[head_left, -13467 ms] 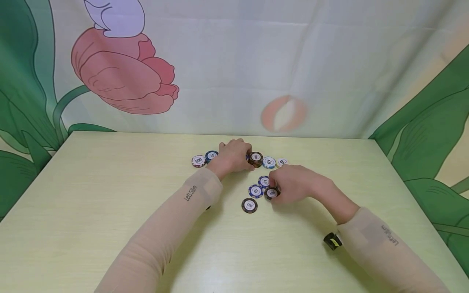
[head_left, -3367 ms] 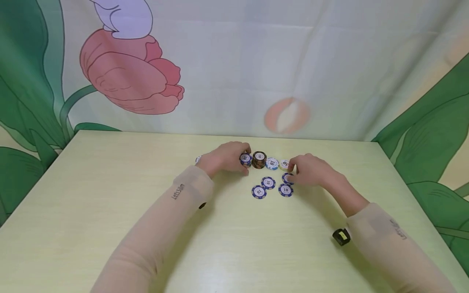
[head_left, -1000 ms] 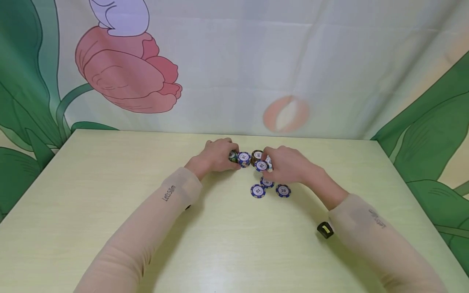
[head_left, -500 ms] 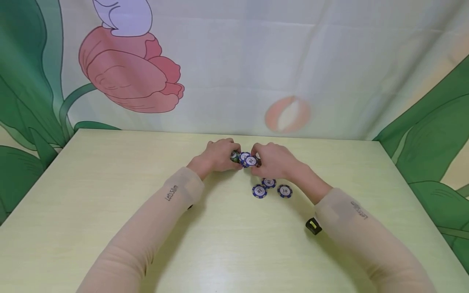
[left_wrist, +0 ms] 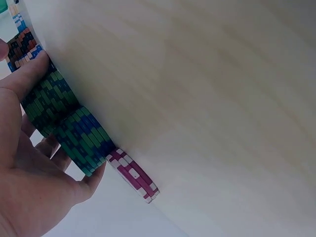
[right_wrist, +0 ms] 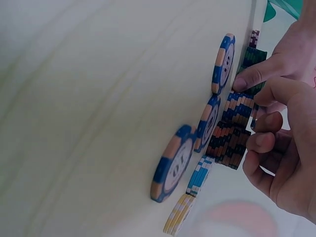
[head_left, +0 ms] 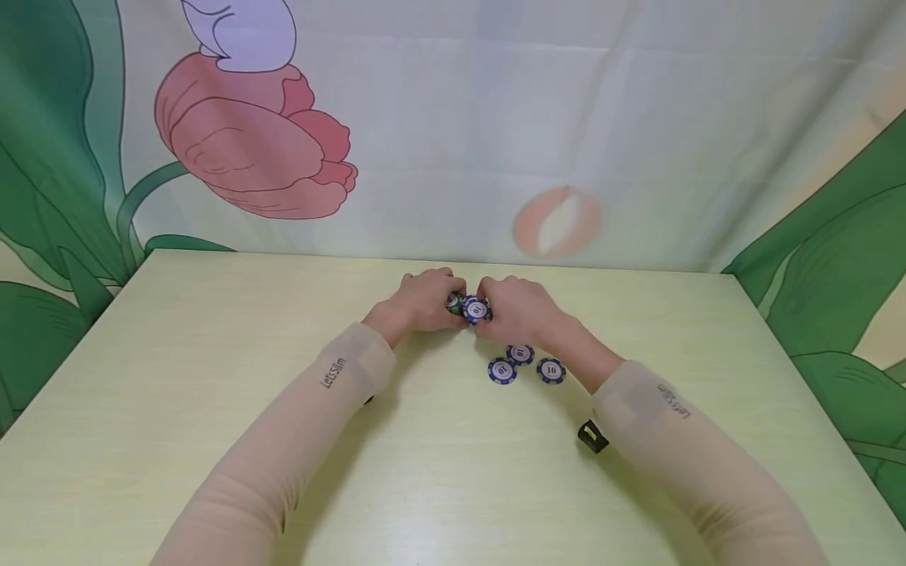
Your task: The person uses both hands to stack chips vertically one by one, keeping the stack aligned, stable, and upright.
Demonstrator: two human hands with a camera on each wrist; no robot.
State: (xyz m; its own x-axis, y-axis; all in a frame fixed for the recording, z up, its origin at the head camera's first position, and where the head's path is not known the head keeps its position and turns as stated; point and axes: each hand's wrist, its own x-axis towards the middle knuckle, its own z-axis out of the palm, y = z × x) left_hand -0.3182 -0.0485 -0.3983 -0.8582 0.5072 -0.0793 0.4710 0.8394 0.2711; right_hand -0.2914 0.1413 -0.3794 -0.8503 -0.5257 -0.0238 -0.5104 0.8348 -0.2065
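In the head view my left hand [head_left: 423, 301] curls round a stack of green poker chips [left_wrist: 52, 101], thumb along the front and fingers behind. Its thumb tip reaches the neighbouring blue stack [right_wrist: 238, 109]. My right hand [head_left: 520, 309] pinches a blue poker chip [head_left: 476, 310] marked 10 right at the top of that blue stack. Its other fingers are curled in the right wrist view. Near the right hand, three loose blue chips lie flat on the table: one in front [head_left: 502, 370], one just behind it [head_left: 520, 354], and one to the right [head_left: 550, 370].
The stacks form a row near the table's back edge. A blue-green stack [left_wrist: 84, 140] and a short maroon one [left_wrist: 132, 175] stand to the left. Black-brown [right_wrist: 228, 144], light blue [right_wrist: 200, 175] and yellow [right_wrist: 180, 215] stacks stand to the right. A patterned cloth [head_left: 439, 141] hangs behind.
Over the last second my right hand has carried the blue chip leftward onto the blue stack. Earlier, black chips also lay loose in front. My left hand has shifted left along the row.
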